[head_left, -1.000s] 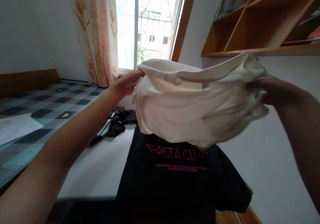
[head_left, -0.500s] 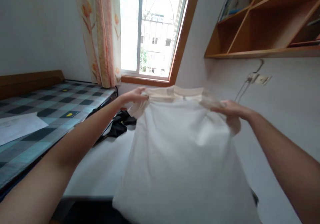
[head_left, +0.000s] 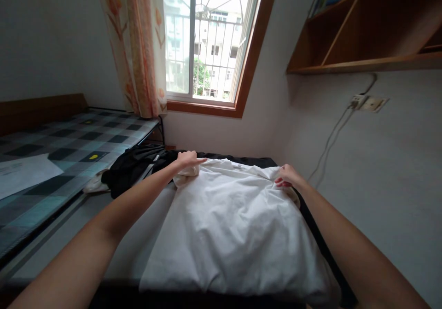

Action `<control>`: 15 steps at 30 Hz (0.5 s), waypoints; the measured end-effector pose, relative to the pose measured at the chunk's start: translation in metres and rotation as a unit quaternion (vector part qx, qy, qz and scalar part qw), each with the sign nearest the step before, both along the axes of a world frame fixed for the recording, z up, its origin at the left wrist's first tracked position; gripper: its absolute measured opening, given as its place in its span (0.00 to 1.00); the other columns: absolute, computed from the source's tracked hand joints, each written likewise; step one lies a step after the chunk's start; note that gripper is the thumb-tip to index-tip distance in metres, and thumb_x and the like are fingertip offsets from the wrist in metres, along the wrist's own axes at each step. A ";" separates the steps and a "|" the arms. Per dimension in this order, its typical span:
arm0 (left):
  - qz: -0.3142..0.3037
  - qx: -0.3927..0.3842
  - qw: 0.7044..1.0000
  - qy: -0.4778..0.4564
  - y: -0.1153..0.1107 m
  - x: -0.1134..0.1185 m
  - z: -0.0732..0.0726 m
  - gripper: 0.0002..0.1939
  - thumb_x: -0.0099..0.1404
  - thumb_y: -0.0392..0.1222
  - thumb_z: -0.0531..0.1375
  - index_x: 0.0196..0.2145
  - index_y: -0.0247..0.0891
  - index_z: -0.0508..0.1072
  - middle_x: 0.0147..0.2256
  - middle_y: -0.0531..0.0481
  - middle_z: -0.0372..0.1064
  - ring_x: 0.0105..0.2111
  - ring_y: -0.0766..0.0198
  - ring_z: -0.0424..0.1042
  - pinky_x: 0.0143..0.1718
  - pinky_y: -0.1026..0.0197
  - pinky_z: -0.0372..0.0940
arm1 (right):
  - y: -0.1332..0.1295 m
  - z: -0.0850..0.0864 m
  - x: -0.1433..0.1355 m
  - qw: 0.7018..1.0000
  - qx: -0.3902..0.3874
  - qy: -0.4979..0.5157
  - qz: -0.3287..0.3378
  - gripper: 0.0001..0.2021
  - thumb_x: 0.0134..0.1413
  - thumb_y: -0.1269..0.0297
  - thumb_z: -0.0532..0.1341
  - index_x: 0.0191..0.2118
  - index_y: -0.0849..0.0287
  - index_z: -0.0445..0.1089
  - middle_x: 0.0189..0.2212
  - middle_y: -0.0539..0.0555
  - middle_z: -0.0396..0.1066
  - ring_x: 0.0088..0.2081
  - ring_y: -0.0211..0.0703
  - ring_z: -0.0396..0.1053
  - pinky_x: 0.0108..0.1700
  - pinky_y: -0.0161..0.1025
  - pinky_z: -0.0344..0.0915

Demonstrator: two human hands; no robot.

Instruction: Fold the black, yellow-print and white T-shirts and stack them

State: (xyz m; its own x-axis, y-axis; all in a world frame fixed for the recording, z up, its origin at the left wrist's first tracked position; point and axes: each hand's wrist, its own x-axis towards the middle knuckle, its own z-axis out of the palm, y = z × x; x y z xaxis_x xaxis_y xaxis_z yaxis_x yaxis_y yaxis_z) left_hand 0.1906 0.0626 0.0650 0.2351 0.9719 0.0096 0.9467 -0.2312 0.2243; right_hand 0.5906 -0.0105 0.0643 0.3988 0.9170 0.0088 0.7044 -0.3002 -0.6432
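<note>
A white T-shirt (head_left: 235,221) lies spread over the table, its collar end away from me and its hem hanging near the front edge. Loose wrinkles run across its body. My left hand (head_left: 188,158) is closed on the far left shoulder, with the thumb pointing along the cloth and the sleeve bunched beneath it. At the far right shoulder, my right hand (head_left: 289,176) pinches the fabric, its fingertips partly over the cloth. Part of the collar is lost in the folds.
The grey tabletop (head_left: 138,240) shows left of the shirt. Black clothing (head_left: 129,166) is heaped behind my left forearm. A checked bed (head_left: 76,138) with a paper sheet (head_left: 27,173) stands left. Wooden shelves (head_left: 359,65) and a wired socket (head_left: 368,102) are on the right wall.
The T-shirt has come down from being held up in the air to lying on the table. Both hands have lowered with it, still at its shoulders.
</note>
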 end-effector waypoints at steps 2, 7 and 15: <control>0.016 -0.002 1.000 0.012 0.000 0.001 0.000 0.21 0.60 0.58 0.60 0.30 0.34 0.75 0.36 0.34 0.76 0.44 0.45 0.74 0.45 0.51 0.63 | -0.002 0.002 -0.006 0.978 0.006 0.199 -0.061 0.12 0.61 0.59 0.57 0.47 0.60 0.63 0.29 0.59 0.75 0.23 0.43 0.73 0.24 0.40 0.72; 0.026 -0.010 0.999 0.042 -0.007 -0.001 -0.002 0.17 0.57 0.47 0.63 0.44 0.40 0.74 0.46 0.40 0.75 0.47 0.49 0.73 0.46 0.55 0.64 | -0.006 0.000 -0.004 0.940 0.175 0.267 -0.117 0.09 0.62 0.67 0.53 0.46 0.52 0.54 0.39 0.52 0.71 0.27 0.34 0.72 0.29 0.35 0.74; -0.027 -0.035 0.996 0.079 -0.019 0.009 -0.018 0.27 0.59 0.62 0.58 0.46 0.39 0.75 0.43 0.39 0.75 0.45 0.46 0.74 0.42 0.54 0.66 | -0.010 -0.020 0.013 0.967 0.210 0.099 -0.110 0.15 0.45 0.73 0.62 0.41 0.56 0.60 0.34 0.52 0.70 0.31 0.42 0.73 0.35 0.38 0.73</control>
